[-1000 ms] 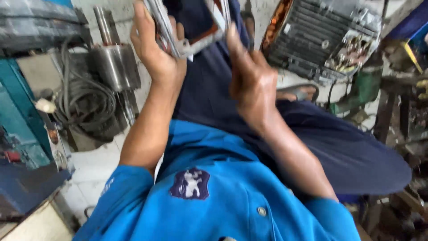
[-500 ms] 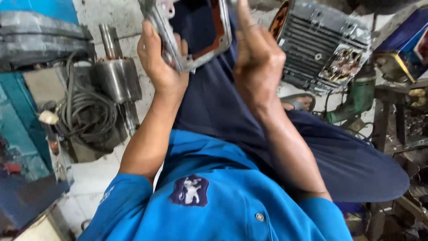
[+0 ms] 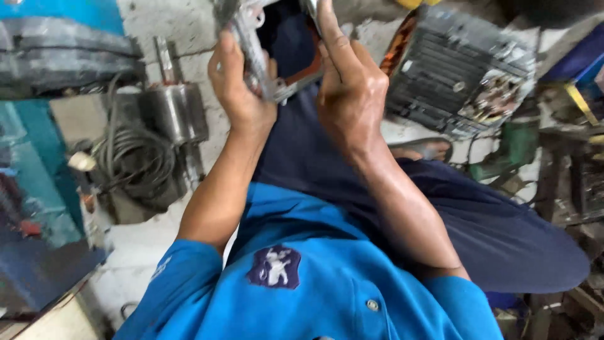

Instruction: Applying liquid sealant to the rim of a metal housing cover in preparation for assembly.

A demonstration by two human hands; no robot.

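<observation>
- My left hand [image 3: 242, 85] and right hand [image 3: 349, 85], two hands, both clamp one grey metal frame [image 3: 261, 53].
- I count one finned motor housing [image 3: 462, 75] and one rotor [image 3: 173, 110] on the floor.

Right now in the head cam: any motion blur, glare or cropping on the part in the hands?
Head view: the metal frame part is smeared by motion blur and cropped by the top edge; left hand and right hand are fairly sharp. Soft daylight, no hard shadows; mild sheen on the right forearm. The finned motor housing and cable coil are slightly blurred.
</observation>
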